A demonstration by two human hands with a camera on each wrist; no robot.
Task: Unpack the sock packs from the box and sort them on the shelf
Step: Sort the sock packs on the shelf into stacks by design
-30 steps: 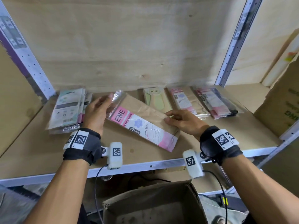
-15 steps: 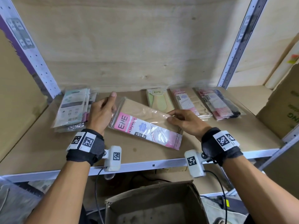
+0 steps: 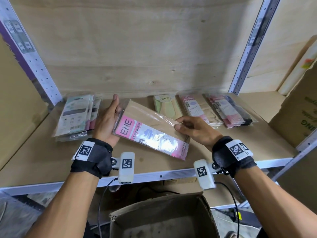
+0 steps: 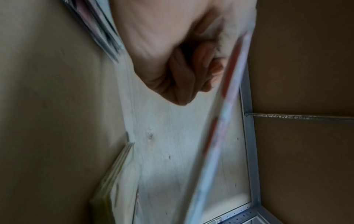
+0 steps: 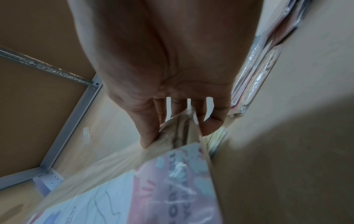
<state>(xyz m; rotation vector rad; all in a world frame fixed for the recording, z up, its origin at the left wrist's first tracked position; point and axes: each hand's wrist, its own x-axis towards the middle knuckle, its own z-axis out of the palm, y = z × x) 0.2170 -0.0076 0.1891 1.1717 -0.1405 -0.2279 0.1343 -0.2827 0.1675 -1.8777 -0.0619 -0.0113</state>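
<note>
I hold a flat pink and beige ENE stocking pack (image 3: 151, 133) slantwise just above the shelf board (image 3: 42, 157). My left hand (image 3: 107, 122) grips its left end, thumb along the edge. In the left wrist view its fingers (image 4: 182, 63) curl against the blurred pack edge (image 4: 220, 121). My right hand (image 3: 192, 128) pinches the pack's far right edge. The right wrist view shows the thumb and fingers (image 5: 149, 128) clamped on the pack (image 5: 172, 181).
Sorted packs lie along the back of the shelf: a teal-white stack (image 3: 77, 115) at left, a green pack (image 3: 166, 105), a pink-beige pile (image 3: 197, 109), a pink-black pile (image 3: 228, 110). An open cardboard box (image 3: 163, 219) stands below. A large carton (image 3: 298, 109) stands at right.
The pack's left end has come up into my left hand, which now grips it from the side. My right hand stays on the right edge.
</note>
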